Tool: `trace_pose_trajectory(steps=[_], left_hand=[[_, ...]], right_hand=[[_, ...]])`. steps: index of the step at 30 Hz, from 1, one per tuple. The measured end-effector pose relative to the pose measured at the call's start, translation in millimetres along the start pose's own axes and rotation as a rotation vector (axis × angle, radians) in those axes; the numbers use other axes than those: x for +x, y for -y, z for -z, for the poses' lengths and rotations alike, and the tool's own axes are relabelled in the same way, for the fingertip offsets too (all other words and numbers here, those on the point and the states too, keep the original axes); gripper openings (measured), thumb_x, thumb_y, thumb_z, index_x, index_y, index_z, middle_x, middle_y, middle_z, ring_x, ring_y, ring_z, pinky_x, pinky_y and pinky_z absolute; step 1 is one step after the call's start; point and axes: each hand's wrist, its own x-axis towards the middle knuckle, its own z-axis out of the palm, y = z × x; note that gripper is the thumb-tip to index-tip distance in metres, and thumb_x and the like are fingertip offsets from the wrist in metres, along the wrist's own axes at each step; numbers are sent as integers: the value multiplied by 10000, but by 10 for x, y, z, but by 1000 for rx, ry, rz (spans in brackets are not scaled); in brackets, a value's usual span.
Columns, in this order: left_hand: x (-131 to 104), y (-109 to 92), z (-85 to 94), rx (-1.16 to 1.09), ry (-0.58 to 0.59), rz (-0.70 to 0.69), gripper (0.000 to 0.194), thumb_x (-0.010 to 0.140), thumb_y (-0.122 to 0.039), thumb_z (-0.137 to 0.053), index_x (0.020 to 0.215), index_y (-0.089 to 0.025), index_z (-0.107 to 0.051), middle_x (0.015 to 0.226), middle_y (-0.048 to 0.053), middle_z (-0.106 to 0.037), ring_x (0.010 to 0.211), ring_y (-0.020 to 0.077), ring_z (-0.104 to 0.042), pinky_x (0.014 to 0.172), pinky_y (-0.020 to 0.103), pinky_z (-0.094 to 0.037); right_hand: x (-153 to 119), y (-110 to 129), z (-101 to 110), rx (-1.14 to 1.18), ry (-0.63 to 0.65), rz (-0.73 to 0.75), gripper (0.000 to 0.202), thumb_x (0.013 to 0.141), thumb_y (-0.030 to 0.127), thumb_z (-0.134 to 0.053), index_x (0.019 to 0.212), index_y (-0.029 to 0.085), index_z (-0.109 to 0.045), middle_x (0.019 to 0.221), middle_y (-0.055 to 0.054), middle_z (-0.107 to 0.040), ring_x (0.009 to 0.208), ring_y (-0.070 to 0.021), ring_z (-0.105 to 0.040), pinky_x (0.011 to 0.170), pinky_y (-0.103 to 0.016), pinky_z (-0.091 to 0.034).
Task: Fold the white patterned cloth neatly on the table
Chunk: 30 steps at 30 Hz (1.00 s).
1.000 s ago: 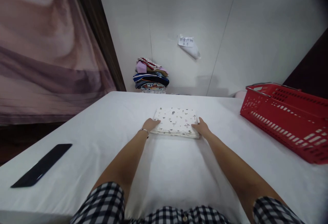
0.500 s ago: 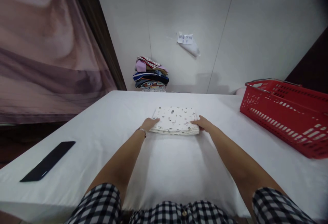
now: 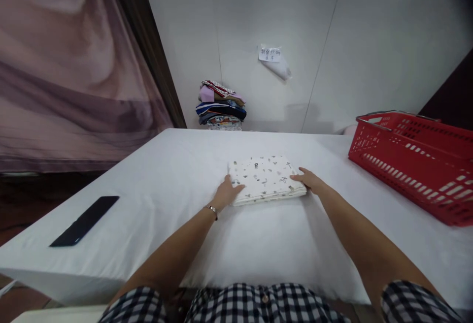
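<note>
A folded white cloth (image 3: 268, 177) with a small scattered print lies between my two hands, slightly turned, over the middle of the table. My left hand (image 3: 227, 192) grips its left edge, thumb on top and the other fingers partly hidden at the side and beneath. At the opposite edge, my right hand (image 3: 306, 179) holds the cloth the same way, with its lower fingers out of sight. Several folded layers show along the near edge. Whether the cloth is raised off the table or rests on it, I cannot tell.
The table has a white cover (image 3: 177, 165). On its right side stands a red plastic basket (image 3: 414, 160) with metal handles. A flat black object (image 3: 84, 220) lies at the left. Behind the far edge rises a pile of folded fabrics (image 3: 220, 106), below a paper sign (image 3: 271, 56) on the wall.
Both hands have shifted the folded cloth to the right and a little nearer me, turning it slightly. The whole view has also moved a little. Both hands keep their hold.
</note>
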Motion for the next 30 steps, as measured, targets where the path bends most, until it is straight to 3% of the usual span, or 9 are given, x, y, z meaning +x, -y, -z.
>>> trace_pose_trajectory(steps=[5, 8, 11, 15, 19, 23, 30], left_hand=[[-48, -35, 113, 201, -30, -62, 738, 779, -611, -491, 1331, -152, -322, 1149, 160, -604, 1033, 298, -582, 823, 365, -445], [40, -126, 156, 298, -137, -186, 636, 828, -542, -466, 1332, -175, -346, 1282, 155, -517, 1185, 287, -479, 946, 373, -383], [141, -233, 74, 315, -199, -369, 612, 860, -528, -412, 1359, -178, -347, 1460, 132, -330, 1356, 271, -257, 1095, 390, -211], [188, -265, -161, 290, -69, -371, 675, 861, -607, -312, 1406, -210, -306, 1527, 79, -197, 1410, 274, -88, 1126, 465, -94], [162, -188, -296, 259, -48, -351, 672, 871, -618, -231, 1425, -240, -280, 1535, 42, -172, 1416, 257, -56, 1124, 490, -87], [150, -145, -300, 248, -45, -348, 669, 872, -615, -231, 1430, -248, -270, 1537, 31, -160, 1418, 238, -42, 1126, 495, -75], [307, -314, -164, 237, -14, -284, 697, 844, -660, -260, 1406, -250, -320, 1534, 47, -173, 1415, 261, -63, 1119, 521, -75]], right_hand=[[-54, 25, 2, -251, -57, 39, 950, 650, 421, -739, 1438, 147, -283, 1251, -161, -570, 1112, -297, -554, 903, -408, -456], [-34, 132, -56, -533, -121, 105, 878, 689, 403, -697, 1431, 146, -304, 1244, -157, -570, 1139, -326, -526, 951, -453, -407], [-24, 303, -197, -735, -216, 304, 729, 795, 373, -575, 1433, 152, -300, 1350, -153, -481, 1247, -320, -427, 1026, -449, -329], [-14, 412, -444, -861, -219, 570, 589, 887, 388, -428, 1423, 172, -313, 1502, -94, -266, 1389, -259, -180, 1113, -414, -170], [46, 260, -568, -972, -110, 469, 582, 903, 463, -373, 1408, 176, -329, 1525, -96, -190, 1403, -275, -107, 1098, -512, -113], [77, 142, -565, -985, -98, 435, 582, 912, 488, -326, 1409, 184, -319, 1532, -86, -166, 1406, -264, -81, 1091, -528, -111], [76, 350, -583, -985, -117, 439, 574, 910, 484, -344, 1404, 192, -334, 1525, -109, -189, 1404, -271, -102, 1096, -523, -86]])
